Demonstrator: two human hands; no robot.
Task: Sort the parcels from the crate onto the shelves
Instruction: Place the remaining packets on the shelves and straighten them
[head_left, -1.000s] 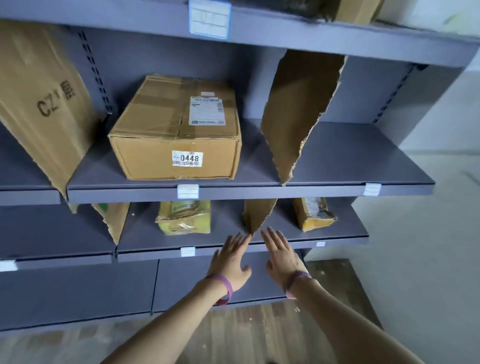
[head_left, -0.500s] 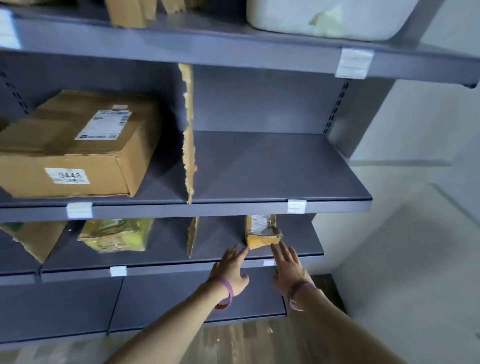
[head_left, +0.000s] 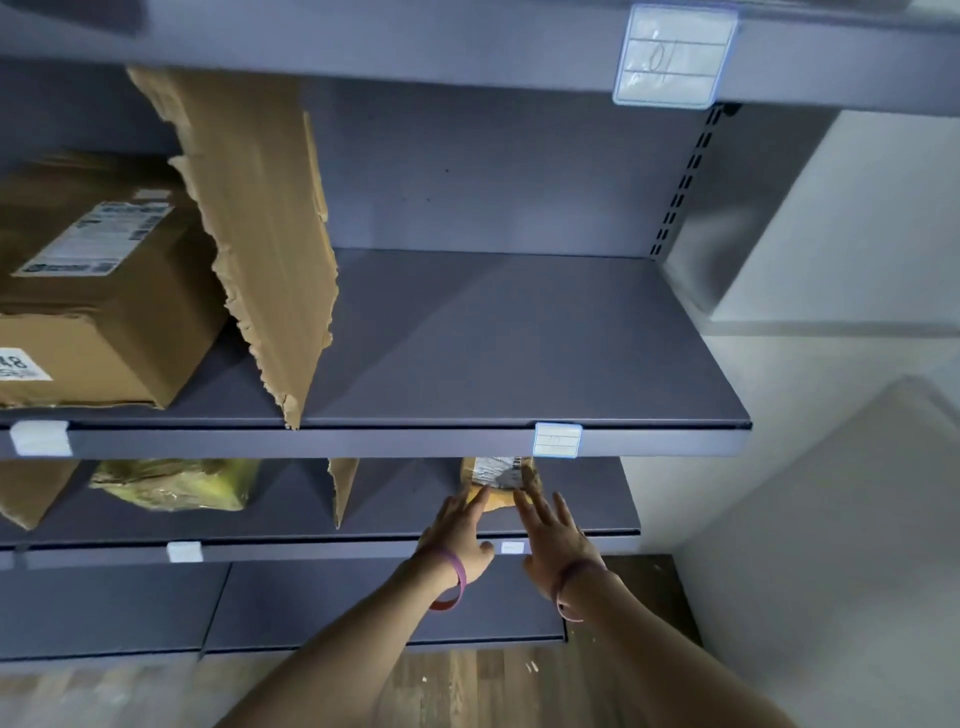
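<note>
1. Grey metal shelving (head_left: 519, 338) fills our view, with wood floor at the far 6 o'clock edge.
2. We find a small yellow parcel (head_left: 498, 478) on the lower shelf, at 6 o'clock below centre.
3. Left hand (head_left: 460, 535) and right hand (head_left: 553, 538) flank it, fingers straight and tips touching its sides, gripping nothing.
4. A cardboard box (head_left: 104, 312) at 9 o'clock and a green parcel (head_left: 171, 483) at 8 o'clock are already shelved. The crate is not in view, so we cannot judge what remains.
</note>
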